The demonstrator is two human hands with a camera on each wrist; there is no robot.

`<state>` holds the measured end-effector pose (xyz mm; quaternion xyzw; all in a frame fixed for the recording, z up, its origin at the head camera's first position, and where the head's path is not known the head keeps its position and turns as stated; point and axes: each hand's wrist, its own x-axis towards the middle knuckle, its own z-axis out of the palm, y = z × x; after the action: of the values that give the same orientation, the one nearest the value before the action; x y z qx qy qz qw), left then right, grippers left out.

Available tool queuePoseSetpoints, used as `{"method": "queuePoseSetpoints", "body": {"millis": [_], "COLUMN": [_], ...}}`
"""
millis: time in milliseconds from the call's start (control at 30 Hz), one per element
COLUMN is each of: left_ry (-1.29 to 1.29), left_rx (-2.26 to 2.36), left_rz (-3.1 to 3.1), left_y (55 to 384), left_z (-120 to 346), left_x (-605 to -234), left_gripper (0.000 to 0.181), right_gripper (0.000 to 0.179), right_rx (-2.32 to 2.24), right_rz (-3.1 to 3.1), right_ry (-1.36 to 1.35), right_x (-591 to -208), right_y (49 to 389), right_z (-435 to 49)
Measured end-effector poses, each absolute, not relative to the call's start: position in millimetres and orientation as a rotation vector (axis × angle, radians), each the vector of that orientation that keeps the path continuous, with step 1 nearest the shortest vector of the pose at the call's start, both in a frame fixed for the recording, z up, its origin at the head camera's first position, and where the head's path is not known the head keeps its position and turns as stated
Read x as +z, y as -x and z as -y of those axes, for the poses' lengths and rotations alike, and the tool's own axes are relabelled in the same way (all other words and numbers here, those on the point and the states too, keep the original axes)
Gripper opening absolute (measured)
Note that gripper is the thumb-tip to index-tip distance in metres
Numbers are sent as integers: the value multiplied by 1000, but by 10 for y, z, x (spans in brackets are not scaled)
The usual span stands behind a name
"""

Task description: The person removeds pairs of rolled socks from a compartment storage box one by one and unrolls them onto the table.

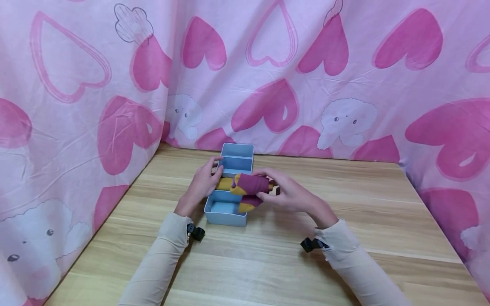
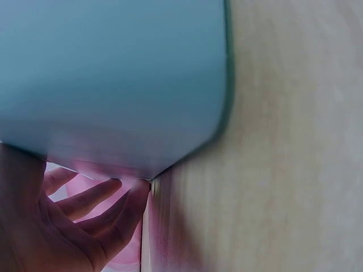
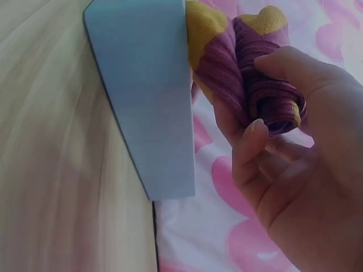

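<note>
A maroon and yellow sock bundle [image 1: 254, 184], rolled up at one end, is gripped by my right hand [image 1: 287, 191] over the right side of a light blue divided box [image 1: 226, 219]. The right wrist view shows the rolled socks [image 3: 269, 68] between thumb and fingers, with a yellow end near the box wall [image 3: 150, 107]. My left hand [image 1: 203, 180] rests at the box's left side. In the left wrist view its fingers [image 2: 122, 226] touch the outer wall [image 2: 113, 68], loosely bent. Yellow fabric [image 1: 223, 183] shows at the middle of the box, partly hidden by the socks.
The box stands on a wood-grain table [image 1: 264, 263], its far end near a pink heart-patterned curtain [image 1: 264, 106]. A divider [image 1: 237, 157] splits its far part into compartments. The curtain also hangs along the left and right table edges.
</note>
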<state>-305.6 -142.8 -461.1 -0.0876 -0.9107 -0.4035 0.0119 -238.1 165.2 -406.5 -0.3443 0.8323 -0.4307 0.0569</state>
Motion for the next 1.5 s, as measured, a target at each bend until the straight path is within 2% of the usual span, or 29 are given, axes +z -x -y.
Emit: {"method": "queuePoseSetpoints", "body": {"millis": [800,933,1200,1500], "left_ry": [278,310,633,1189], "left_rx": [-1274,-1162,-598,-440], "left_rz": [2844,2824,2578,2658], "left_y": [3039,3022,2904,2338], "left_z": [1421,1407,1208,441], "left_x": [-4597,-4561,-4334,-4120], "left_gripper": [45,46,34,16], "right_gripper": [48,50,51,52], "right_rx": [-1241,-1184,-1101,-1104], "right_rz": [-2544,-2554,-2608,-2589], "right_ry": [894,878,806,813], "right_x": [-4498,-4573,-4624,-4603], "right_y": [2505,2534,2548,2546], "right_z": [-2188,-2228,-2280,-2285]}}
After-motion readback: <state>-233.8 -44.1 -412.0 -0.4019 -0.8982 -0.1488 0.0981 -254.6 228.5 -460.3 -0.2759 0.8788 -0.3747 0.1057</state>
